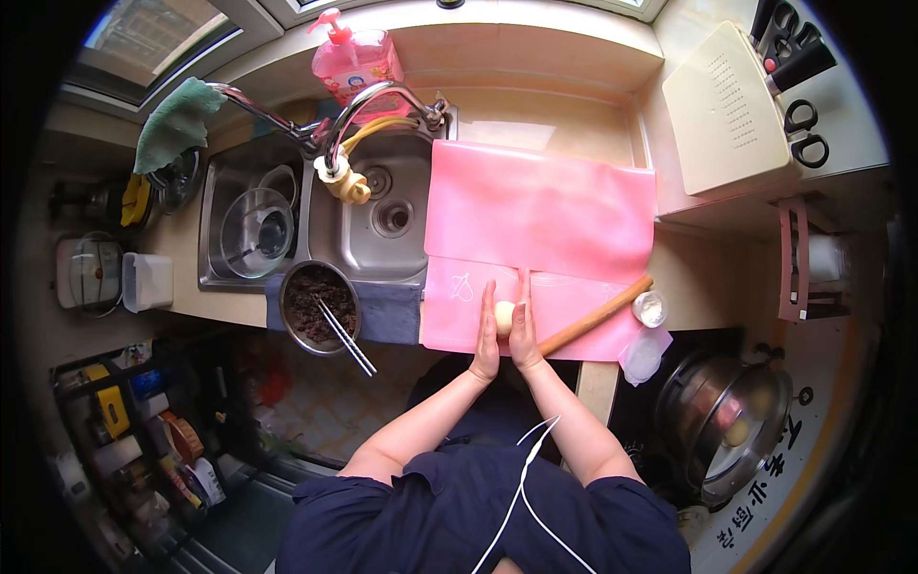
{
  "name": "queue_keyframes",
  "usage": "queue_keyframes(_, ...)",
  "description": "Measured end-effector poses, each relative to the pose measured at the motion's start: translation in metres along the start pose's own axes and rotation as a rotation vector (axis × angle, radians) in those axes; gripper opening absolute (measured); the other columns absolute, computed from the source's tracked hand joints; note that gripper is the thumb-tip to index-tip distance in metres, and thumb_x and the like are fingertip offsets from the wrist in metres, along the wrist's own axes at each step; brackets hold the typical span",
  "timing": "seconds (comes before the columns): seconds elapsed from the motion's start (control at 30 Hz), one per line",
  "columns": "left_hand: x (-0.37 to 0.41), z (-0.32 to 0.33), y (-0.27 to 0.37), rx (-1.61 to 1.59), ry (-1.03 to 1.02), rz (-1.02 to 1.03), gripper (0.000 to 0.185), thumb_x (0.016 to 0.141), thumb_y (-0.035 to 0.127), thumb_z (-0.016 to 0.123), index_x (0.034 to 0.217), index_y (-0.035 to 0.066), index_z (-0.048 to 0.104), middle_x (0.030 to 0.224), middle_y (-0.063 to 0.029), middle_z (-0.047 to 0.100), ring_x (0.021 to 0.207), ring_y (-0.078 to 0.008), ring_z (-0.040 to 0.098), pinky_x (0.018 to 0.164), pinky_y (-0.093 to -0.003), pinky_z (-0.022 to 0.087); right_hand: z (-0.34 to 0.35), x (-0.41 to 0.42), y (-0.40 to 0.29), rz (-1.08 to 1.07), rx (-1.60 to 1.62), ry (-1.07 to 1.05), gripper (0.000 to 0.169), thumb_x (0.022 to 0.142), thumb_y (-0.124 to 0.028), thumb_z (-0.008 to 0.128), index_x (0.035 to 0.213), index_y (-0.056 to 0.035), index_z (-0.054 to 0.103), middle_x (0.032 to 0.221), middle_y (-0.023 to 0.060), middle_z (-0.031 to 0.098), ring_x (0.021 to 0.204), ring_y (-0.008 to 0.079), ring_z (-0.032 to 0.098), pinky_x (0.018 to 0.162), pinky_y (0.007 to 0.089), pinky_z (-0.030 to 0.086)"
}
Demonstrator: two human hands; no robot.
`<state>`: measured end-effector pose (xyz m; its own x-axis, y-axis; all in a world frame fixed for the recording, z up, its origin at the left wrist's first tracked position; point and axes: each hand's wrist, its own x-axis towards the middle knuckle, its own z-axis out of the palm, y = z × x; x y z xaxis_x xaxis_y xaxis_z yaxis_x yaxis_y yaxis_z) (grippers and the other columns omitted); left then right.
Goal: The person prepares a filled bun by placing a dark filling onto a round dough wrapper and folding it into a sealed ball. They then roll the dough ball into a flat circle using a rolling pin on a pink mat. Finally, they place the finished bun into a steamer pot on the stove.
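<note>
A pale, round ball of dough (504, 318) sits between my upright palms above the pink pastry mat (541, 194). My left hand (488, 333) presses on its left side and my right hand (527, 326) on its right. The fingers of both hands are straight and point away from me. Right of my hands, a wooden rolling pin (599, 316) lies slantwise on the mat. The mat's far part is folded over, and its near part bears white printed outlines.
A metal bowl of dark filling (310, 294) with chopsticks (348, 337) stands on a blue cloth (391, 312) by the double sink (358, 244). A small tub of white powder (651, 308) is beside the rolling pin. At the lower right is a steamer pot (731, 430).
</note>
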<state>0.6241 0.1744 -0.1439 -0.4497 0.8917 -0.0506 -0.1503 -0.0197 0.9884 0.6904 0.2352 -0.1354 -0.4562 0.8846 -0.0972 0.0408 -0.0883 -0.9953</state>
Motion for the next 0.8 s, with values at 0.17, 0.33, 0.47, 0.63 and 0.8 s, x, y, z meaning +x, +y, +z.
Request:
queue_keyframes(0.17,0.027,-0.013,0.003,-0.019,-0.026,0.05,0.068,0.104,0.047,0.023,0.155,0.002,0.011,0.161,-0.0164,0.015,0.15,-0.0256,0.01,0.121,-0.0368,0.007,0.009,-0.032,-0.005,0.005,-0.031,-0.073,0.071,0.104,-0.05,0.03,0.152,0.0002,0.014,0.159,0.0168,0.017,0.149,0.0258,0.011,0.12,0.0391,0.008)
queue_keyframes(0.33,-0.008,-0.016,0.0,-0.047,-0.034,-0.015,0.072,0.103,0.052,0.024,0.156,0.004,0.01,0.161,-0.0169,0.018,0.15,-0.0268,0.013,0.121,-0.0393,0.009,-0.003,0.013,-0.002,-0.004,0.075,0.08,0.072,0.104,-0.049,0.03,0.154,0.0,0.01,0.161,0.0173,0.013,0.15,0.0261,0.008,0.121,0.0396,0.006)
queue_keyframes(0.47,0.016,-0.034,0.005,-0.206,0.083,-0.006,0.076,0.101,0.057,0.026,0.156,0.007,0.014,0.159,-0.0173,0.024,0.148,-0.028,0.02,0.121,-0.0425,0.012,-0.004,-0.002,0.0,-0.01,0.227,0.276,0.073,0.104,-0.048,0.03,0.155,-0.0001,0.006,0.162,0.0176,0.01,0.151,0.0264,0.005,0.121,0.0401,0.004)
queue_keyframes(0.63,0.06,-0.033,0.009,-0.242,-0.165,-0.036,0.08,0.099,0.063,0.027,0.156,0.007,0.016,0.155,-0.0176,0.032,0.145,-0.029,0.029,0.12,-0.0433,0.016,0.026,-0.042,-0.003,-0.025,0.17,0.226,0.074,0.104,-0.046,0.03,0.155,0.0004,0.003,0.163,0.0176,0.004,0.151,0.0274,0.002,0.121,0.0409,0.003)
queue_keyframes(0.8,0.016,-0.022,0.001,-0.002,-0.216,-0.006,0.073,0.103,0.053,0.02,0.156,0.004,0.012,0.16,-0.0163,0.02,0.15,-0.0273,0.016,0.121,-0.0379,0.01,0.014,0.014,0.001,-0.055,0.047,0.214,0.095,0.096,-0.069,0.025,0.154,0.003,0.003,0.162,0.0218,0.004,0.151,0.0311,0.002,0.121,0.0414,0.004)
